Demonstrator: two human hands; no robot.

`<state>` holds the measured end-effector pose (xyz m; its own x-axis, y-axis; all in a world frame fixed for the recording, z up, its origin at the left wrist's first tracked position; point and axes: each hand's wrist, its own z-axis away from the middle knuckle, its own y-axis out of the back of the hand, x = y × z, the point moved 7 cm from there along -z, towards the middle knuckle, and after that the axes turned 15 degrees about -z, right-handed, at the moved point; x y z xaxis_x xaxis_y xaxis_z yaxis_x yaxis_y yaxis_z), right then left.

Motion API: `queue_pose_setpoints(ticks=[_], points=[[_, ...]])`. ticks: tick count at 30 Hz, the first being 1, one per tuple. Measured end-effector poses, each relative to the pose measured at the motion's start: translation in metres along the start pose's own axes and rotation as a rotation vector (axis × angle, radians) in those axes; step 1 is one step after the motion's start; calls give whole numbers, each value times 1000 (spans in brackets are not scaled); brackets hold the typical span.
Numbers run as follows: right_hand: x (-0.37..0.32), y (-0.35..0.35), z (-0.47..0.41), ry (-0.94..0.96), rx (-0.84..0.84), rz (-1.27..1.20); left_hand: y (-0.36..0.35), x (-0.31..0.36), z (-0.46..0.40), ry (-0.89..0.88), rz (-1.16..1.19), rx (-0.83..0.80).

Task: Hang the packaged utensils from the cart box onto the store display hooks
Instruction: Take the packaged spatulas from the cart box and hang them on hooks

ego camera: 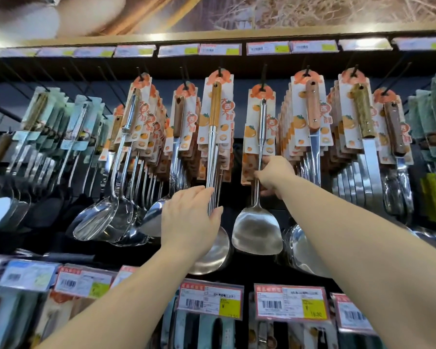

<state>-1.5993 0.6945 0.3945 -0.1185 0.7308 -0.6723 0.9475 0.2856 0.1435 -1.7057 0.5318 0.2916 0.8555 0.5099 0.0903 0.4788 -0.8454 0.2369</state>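
Note:
A steel spatula (257, 230) on an orange-printed card (260, 117) hangs from a black display hook (263, 79) at the centre. My right hand (275, 176) grips its thin handle just below the card. To its left hangs a row of wooden-handled steel ladles (213, 127) on cards. My left hand (191, 217) lies against their steel shafts, fingers stretched over them and thumb on the right side. The cart box is out of view.
Hooks left and right carry several more carded utensils: ladles (103, 217), knives (315, 137), turners (370, 157). Price tags (291, 302) line the shelf edge below and the rail above (219, 49). More packaged goods hang beneath.

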Motion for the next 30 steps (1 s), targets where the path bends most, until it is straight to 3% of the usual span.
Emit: queue_pose_setpoints(ticks=[5, 10, 14, 21, 30], points=[[-11, 4, 26, 136, 69, 238, -1, 3, 0, -9, 55, -8], [-10, -4, 100, 397, -39, 472, 0, 24, 5, -63, 123, -2], [7, 33, 145, 537, 67, 765, -1, 67, 21, -158, 150, 9], [49, 185, 208, 299, 105, 1041, 22, 213, 76, -400, 208, -133], [121, 477, 369, -282, 113, 1185, 81, 523, 234, -669, 511, -519]])
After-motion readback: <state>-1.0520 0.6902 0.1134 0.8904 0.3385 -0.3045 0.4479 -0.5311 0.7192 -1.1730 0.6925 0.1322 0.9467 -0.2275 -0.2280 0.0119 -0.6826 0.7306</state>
